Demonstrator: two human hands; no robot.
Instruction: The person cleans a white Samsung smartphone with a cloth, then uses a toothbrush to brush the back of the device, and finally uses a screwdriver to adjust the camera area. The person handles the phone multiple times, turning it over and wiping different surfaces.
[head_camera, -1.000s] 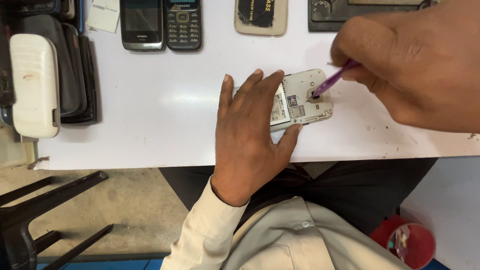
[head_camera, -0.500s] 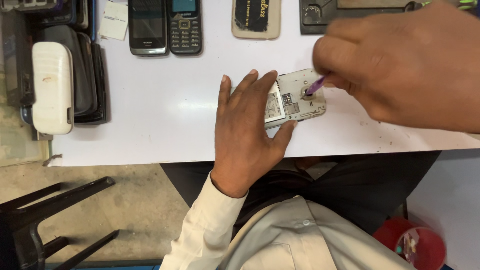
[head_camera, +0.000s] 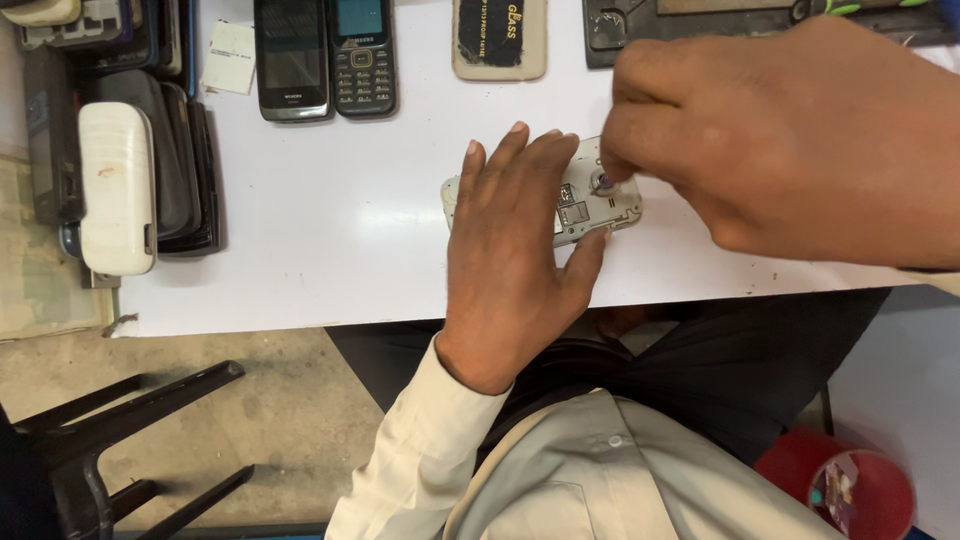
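My left hand (head_camera: 510, 250) lies flat on a small opened phone (head_camera: 597, 208), pinning it to the white table (head_camera: 330, 220). The phone's back is off and its inner parts show. My right hand (head_camera: 780, 140) hovers close to the camera at the upper right, fingers pinched on a thin purple tool (head_camera: 604, 181). The tool's tip touches the phone's exposed upper end. Most of the tool is hidden under my fingers.
Two dark keypad phones (head_camera: 325, 55) lie at the table's far edge, beside a beige phone case (head_camera: 498, 38) and a dark tray (head_camera: 700, 25). A white device (head_camera: 117, 190) rests on black pouches at the left. A black chair frame (head_camera: 110, 440) and a red bin (head_camera: 850, 490) stand on the floor.
My right hand has moved left and closer over the phone, hiding more of the purple tool. My left hand still holds the phone down.
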